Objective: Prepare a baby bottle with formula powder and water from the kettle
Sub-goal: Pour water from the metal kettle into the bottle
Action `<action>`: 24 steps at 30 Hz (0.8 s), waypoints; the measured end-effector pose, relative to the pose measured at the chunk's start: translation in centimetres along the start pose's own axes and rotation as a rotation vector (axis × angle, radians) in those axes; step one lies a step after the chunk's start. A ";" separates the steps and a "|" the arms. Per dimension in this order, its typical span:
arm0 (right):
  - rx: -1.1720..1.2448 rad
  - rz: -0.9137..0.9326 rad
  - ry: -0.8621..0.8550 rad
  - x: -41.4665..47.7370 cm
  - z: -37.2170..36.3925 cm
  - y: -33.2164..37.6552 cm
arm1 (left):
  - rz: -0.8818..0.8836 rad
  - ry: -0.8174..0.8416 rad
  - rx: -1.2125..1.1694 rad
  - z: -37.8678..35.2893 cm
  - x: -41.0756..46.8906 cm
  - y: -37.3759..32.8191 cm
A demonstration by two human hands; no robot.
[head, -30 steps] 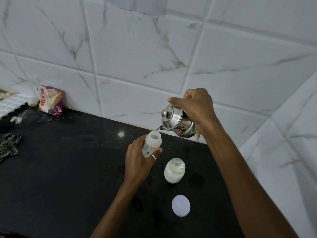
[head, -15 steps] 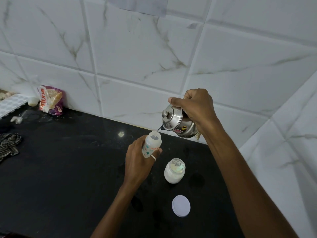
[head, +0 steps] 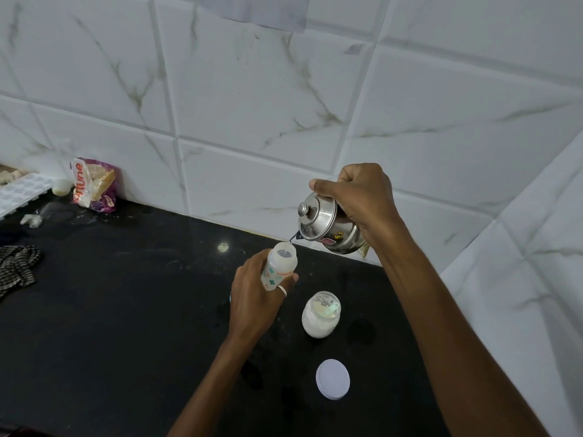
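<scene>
Right hand (head: pixel 362 197) grips the tilted steel kettle (head: pixel 325 228), its spout over the baby bottle (head: pixel 279 266) (red "LuvLap" lettering, partly hidden), which the left hand (head: pixel 255 298) fingers wrap above the black worktop (head: pixel 110 310). Open formula jar (head: pixel 321 314) stands beside.

Surface (head: pixel 126 326): black, glossy.
Right: open powder jar (head: pixel 321 315), white lid (head: pixel 332 379) near it.
Left: snack packet (head: pixel 93 186), checked cloth (head: pixel 17 268), ice tray (head: pixel 22 192).

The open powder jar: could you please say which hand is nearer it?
Left. The left hand grips the bottle just left of the jar; the right hand holds the kettle higher up, behind it.
</scene>
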State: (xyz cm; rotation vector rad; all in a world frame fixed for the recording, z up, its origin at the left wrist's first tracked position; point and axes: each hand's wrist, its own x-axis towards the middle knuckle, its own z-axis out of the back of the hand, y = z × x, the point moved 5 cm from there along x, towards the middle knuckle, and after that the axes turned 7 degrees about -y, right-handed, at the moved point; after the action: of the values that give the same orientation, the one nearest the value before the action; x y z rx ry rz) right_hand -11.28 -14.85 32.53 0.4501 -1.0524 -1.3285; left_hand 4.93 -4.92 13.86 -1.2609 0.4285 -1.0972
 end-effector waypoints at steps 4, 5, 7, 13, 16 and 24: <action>-0.010 0.003 0.006 0.0 0.0 -0.2 | 0.002 -0.004 -0.007 -0.1 -0.1 0.0; -0.008 0.004 0.011 0.0 -0.1 -0.3 | 0.005 -0.005 -0.008 -0.1 -0.1 0.0; -0.001 0.009 0.016 0.0 -0.1 -0.3 | 0.005 -0.005 -0.007 -0.2 -0.1 0.0; 0.011 0.019 0.020 -0.2 0.0 -0.3 | 0.002 -0.003 -0.013 -0.2 -0.3 -0.2; 0.021 0.005 0.020 -0.2 0.2 -0.5 | 0.000 0.000 -0.008 -0.2 -0.3 -0.3; 0.213 -0.177 0.034 -0.2 0.5 -3.0 | -0.024 0.006 0.011 -0.4 0.0 -0.8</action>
State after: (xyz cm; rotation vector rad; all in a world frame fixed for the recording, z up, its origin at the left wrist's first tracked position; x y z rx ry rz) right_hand -13.38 -15.30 30.33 0.7371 -1.1512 -1.3641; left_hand 4.27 -5.05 14.46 -1.2561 0.4120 -1.1220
